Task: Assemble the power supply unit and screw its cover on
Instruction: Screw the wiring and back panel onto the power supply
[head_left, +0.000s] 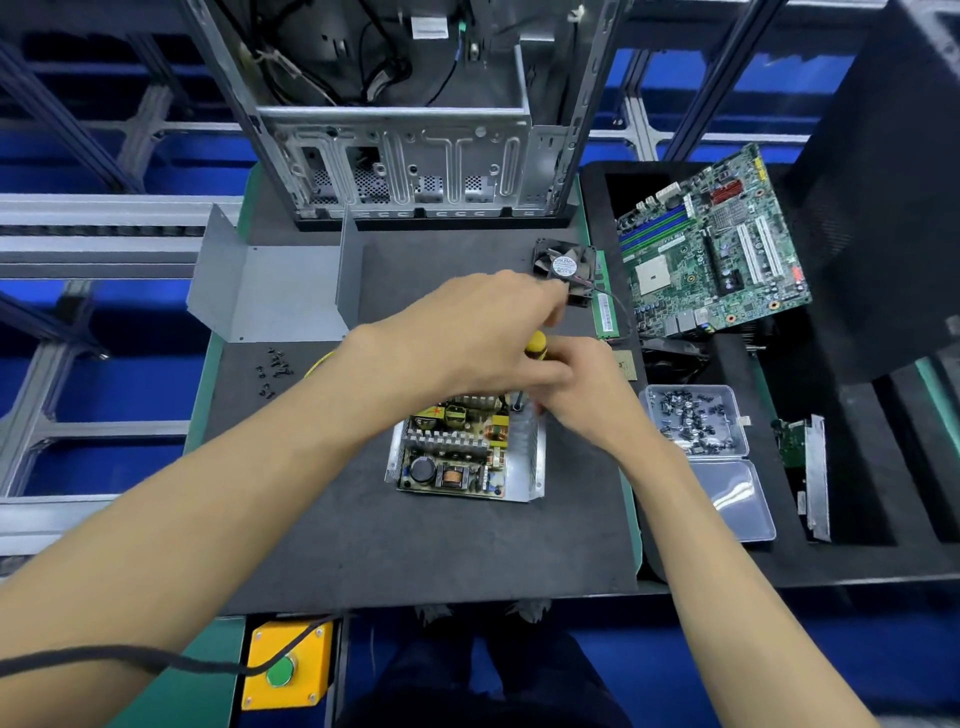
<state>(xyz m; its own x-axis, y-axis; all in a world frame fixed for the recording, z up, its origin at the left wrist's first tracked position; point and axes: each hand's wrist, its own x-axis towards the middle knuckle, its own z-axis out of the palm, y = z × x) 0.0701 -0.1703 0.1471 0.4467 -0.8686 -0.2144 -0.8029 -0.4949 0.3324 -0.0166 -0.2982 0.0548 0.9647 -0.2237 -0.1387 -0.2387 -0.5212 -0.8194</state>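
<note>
Bare mat (415, 545) lies near the power supply (462, 457); cover (275, 291) left, computer case (410, 156) far, screw box (696, 421) right hem it.

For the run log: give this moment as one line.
both hands on screwdriver | tip at open PSU | cover off, left | loose screws

Counts of what is lying around the two-handed grip on the screwdriver (535, 347)

Sitting just below the grip: one open power supply unit (462, 452); beyond it, one fan (566, 267), one cover (275, 283), one computer case (415, 130); lying off to the right, one motherboard (711, 249), two memory sticks (603, 306), one open screw box (696, 421); loose screws (272, 369) too small to count.
</note>
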